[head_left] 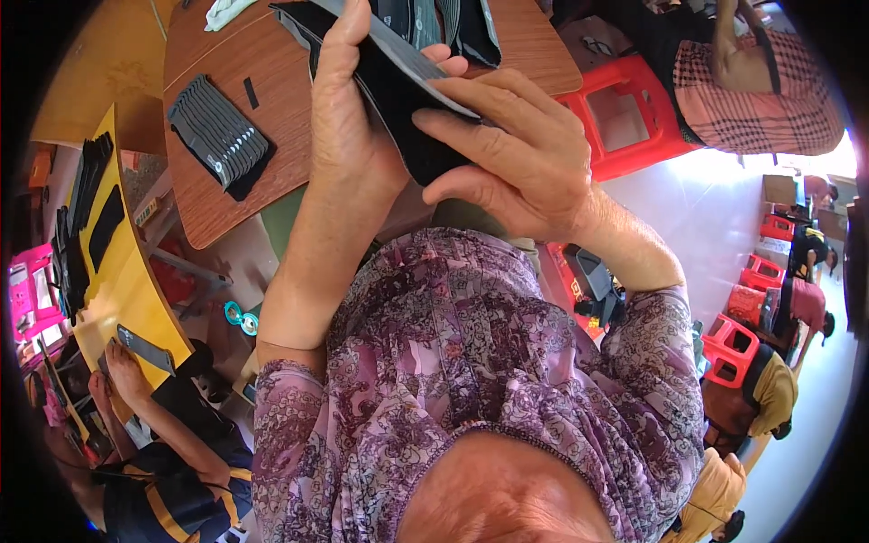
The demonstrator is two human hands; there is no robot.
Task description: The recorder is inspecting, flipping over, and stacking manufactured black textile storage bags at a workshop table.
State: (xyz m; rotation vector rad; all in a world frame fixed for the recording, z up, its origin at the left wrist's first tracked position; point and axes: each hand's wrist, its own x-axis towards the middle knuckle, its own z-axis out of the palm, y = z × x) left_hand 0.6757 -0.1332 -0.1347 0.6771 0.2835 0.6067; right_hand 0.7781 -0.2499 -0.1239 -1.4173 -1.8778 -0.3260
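In front of my chest, both hands hold a black and grey fabric piece [398, 95], folded or layered; its exact kind is unclear. My left hand [337, 113] is closed round it from the left, thumb up along its edge and fingertips showing beyond its far side. From the right, my right hand [534, 154] grips its near end, with fingers on both the grey and the black faces. On the brown table [204, 199], to the left, lies a neat overlapping stack of similar grey and black pieces [220, 131]. A small black strip [251, 92] sits beside the stack.
More dark fabric pieces [466, 27] lie at the table's far side. A red plastic stool [593, 118] stands at the right, near a person in checked cloth [760, 100]. At the left, a co-worker's hands [127, 376] work at a yellow board [113, 281]. Other people sit farther right.
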